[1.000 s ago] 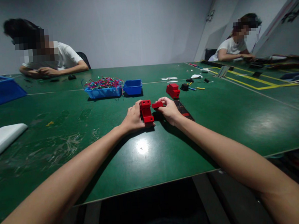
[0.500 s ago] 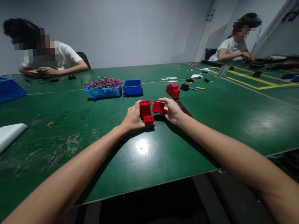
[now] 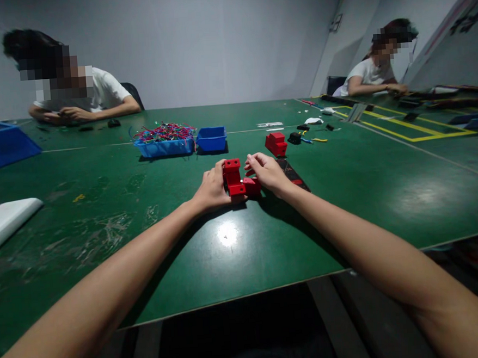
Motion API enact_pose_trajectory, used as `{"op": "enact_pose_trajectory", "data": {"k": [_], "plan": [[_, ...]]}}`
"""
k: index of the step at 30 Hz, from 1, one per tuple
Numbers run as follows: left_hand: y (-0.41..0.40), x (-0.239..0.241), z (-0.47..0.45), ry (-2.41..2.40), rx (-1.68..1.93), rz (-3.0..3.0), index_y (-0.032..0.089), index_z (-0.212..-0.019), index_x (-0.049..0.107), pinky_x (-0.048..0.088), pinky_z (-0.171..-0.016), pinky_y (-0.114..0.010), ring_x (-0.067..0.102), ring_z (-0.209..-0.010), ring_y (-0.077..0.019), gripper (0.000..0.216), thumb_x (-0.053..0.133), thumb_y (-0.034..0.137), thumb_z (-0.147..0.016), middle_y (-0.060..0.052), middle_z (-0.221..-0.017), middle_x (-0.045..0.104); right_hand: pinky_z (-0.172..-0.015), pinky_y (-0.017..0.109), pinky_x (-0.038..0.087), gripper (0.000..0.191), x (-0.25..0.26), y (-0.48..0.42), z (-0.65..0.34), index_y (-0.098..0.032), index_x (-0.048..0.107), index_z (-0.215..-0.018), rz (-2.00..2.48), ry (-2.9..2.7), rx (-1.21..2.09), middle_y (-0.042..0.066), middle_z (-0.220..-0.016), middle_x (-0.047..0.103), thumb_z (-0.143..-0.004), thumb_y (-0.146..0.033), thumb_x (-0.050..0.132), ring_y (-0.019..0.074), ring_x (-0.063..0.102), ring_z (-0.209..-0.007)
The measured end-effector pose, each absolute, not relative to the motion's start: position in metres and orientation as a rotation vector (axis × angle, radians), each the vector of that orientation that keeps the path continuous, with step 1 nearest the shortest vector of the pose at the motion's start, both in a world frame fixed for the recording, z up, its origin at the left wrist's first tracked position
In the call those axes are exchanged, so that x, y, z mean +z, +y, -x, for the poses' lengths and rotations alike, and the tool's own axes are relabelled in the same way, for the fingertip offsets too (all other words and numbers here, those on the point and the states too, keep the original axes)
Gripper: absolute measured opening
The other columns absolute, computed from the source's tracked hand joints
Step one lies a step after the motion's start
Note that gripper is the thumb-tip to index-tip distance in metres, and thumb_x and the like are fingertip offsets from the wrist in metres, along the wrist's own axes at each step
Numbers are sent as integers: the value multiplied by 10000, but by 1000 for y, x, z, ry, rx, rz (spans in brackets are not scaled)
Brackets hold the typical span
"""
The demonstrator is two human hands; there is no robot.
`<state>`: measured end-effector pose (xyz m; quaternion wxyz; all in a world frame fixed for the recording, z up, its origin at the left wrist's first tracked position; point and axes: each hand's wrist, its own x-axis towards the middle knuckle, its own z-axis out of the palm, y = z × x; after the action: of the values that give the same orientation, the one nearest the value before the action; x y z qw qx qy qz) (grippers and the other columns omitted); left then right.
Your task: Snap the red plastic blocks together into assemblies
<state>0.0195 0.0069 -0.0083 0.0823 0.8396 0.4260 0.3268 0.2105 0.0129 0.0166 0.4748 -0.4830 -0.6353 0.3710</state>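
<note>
My left hand (image 3: 212,190) grips an upright red plastic block (image 3: 233,175) with two holes on top, standing on the green table (image 3: 144,229). My right hand (image 3: 266,172) holds a smaller red piece (image 3: 251,186) low down, pressed against the right side of the block's base. Its fingers curl over the piece. Another red block (image 3: 276,144) sits farther back to the right, untouched. A dark flat strip (image 3: 294,176) lies under my right wrist.
A light blue tray of coloured wires (image 3: 165,139) and a small blue bin (image 3: 212,139) stand behind the block. Small black and yellow parts (image 3: 306,137) lie at the right. A white object (image 3: 4,221) and a blue bin (image 3: 0,145) are at the left. Two people sit across.
My right hand has lowered the smaller red piece from beside the block's top to its base on the right. My left hand has stayed on the block.
</note>
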Motion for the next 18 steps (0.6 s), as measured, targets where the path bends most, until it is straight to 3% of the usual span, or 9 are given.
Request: {"op": "enact_pose_trajectory", "data": {"k": [3, 7, 11, 15, 18], "plan": [[7, -8, -18, 1279, 958, -2509, 137, -1373, 273, 420, -995, -516, 577, -1159, -374, 1069, 781, 618, -564, -210, -1286, 544, -664, 262, 449, 429, 33, 6, -222, -172, 596, -826, 1163, -1962, 798, 31, -798, 647, -889, -585, 497, 148, 597, -734], [6, -7, -17, 1289, 940, -2494, 154, -1366, 281, 434, -971, -505, 589, -1126, -360, 1059, 792, 604, -554, -180, -1245, 564, -594, 247, 396, 358, 48, -2, -234, -169, 633, -856, 1204, -2360, 882, -3, -741, 645, -658, -409, 811, 135, 549, -657], [5, -6, -17, 1291, 948, -2486, 170, -1362, 293, 425, -982, -518, 575, -1140, -361, 1074, 813, 598, -526, -177, -1273, 545, -608, 248, 414, 168, 43, 4, -234, -163, 648, -763, 1248, -2111, 952, -9, -692, 650, -670, -201, 782, 124, 552, -636], [5, -6, -16, 1263, 960, -2502, 161, -1365, 298, 421, -986, -517, 570, -1148, -364, 1063, 808, 599, -541, -192, -1291, 534, -543, 226, 420, 55, 37, 8, -224, -163, 649, -808, 1244, -1517, 1175, -7, -668, 645, -818, -208, 678, 107, 546, -580], [5, -6, -17, 1247, 976, -2509, 154, -1363, 309, 430, -972, -510, 580, -1131, -362, 1055, 808, 593, -545, -195, -1279, 543, -494, 202, 417, 194, 39, 5, -217, -166, 606, -773, 1243, -1220, 1348, -9, -646, 624, -940, -236, 538, 95, 546, -546]]}}
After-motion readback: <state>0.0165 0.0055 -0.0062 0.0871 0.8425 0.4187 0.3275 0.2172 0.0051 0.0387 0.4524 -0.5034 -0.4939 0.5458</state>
